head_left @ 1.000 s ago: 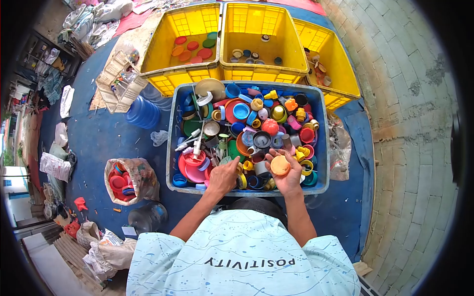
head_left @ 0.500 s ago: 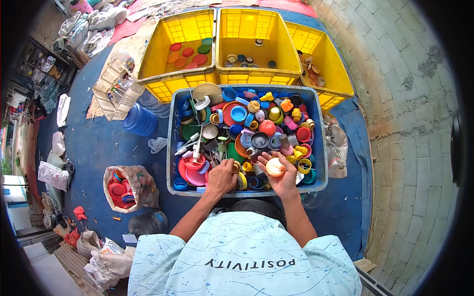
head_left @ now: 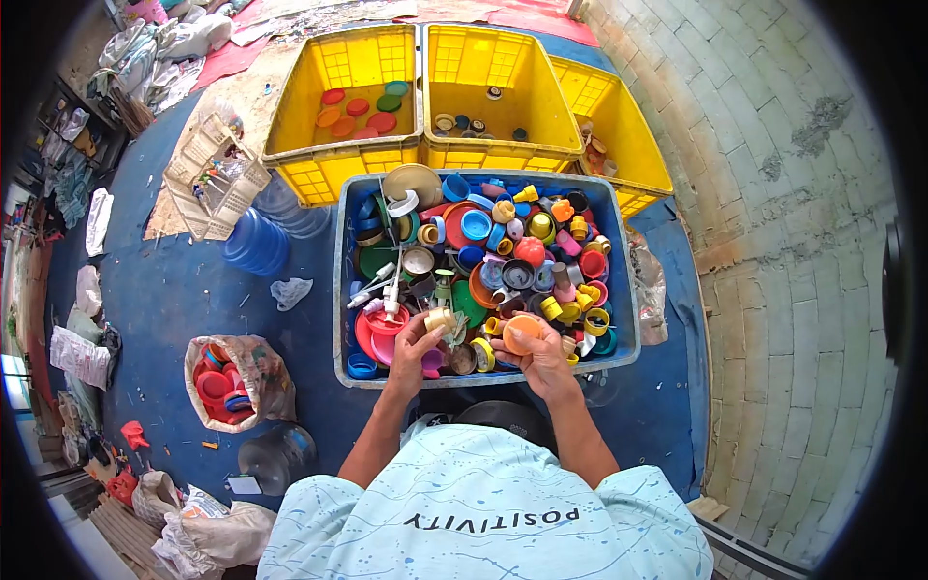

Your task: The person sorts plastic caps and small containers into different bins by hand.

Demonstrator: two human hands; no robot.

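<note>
— What is everything sitting on?

— A blue tarp [head_left: 184,290] is covering the floor, and a pale brick wall [head_left: 793,242] is curving up the right side. A blue-grey plastic crate [head_left: 340,290] is standing just in front of the person, heaped with hard, glossy caps and lids, mostly round, in red, blue, yellow and orange.

— And beyond it?

— Three yellow crates [head_left: 290,145] with lattice walls are lining up at the far side, touching the blue one. The left one is holding flat red, orange and green discs; the middle one, a few small dark and white caps.

— What are the hands doing?

— The right hand [head_left: 541,360] is gripping a round orange lid [head_left: 522,333] over the near right corner of the crate, its grip closed around the rim. The left hand [head_left: 411,350] is pinching a small cream cap [head_left: 440,319] over the near middle, grip tight on it. It looks cylindrical, though I can't be sure at this size.

— Anything off to the left?

— A crumpled sack [head_left: 266,372] of red lids is slumping on the tarp, a dark water jug [head_left: 275,454] is lying near it, and a ribbed blue jug [head_left: 253,242] is lying farther off.
</note>
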